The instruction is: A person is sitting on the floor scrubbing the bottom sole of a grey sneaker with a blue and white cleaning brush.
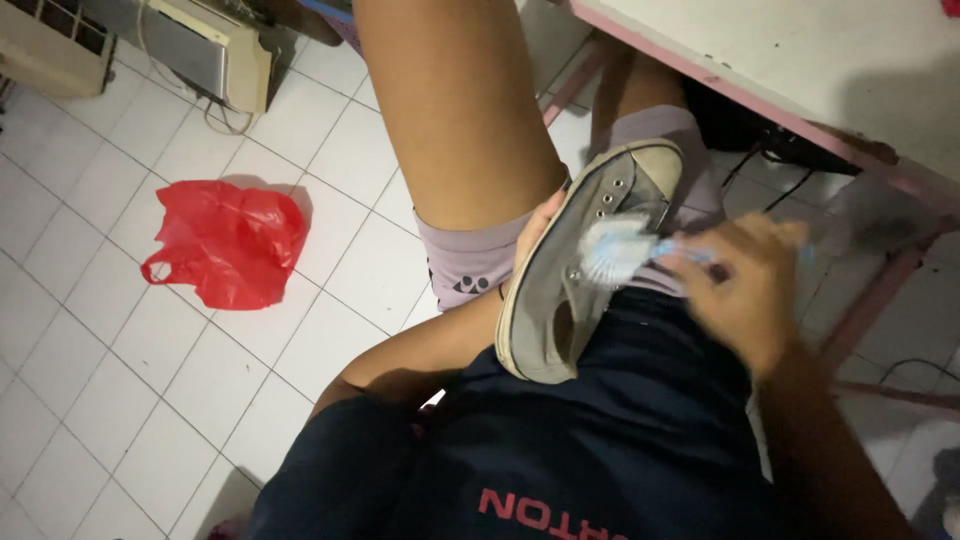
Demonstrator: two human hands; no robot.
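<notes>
- Nearest to us, over the dark navy shirt with red lettering, we have our right hand closed around the handle of a small light-blue brush with white bristles; the hand is motion-blurred, so we cannot tell the exact finger placement.
- Just left of that hand, the worn grey canvas sneaker with a white rubber sole lies across our lap, toe pointing far, with the bristles touching its laced upper.
- Our left hand cups the shoe from its left side, mostly hidden behind it; only fingertips show along the sole.
- We judge the step in hand to be scrubbing the upper; the next stroke calls for a firm left-hand hold.
- Farther left, a crumpled red plastic bag lies on the white tiled floor.
</notes>
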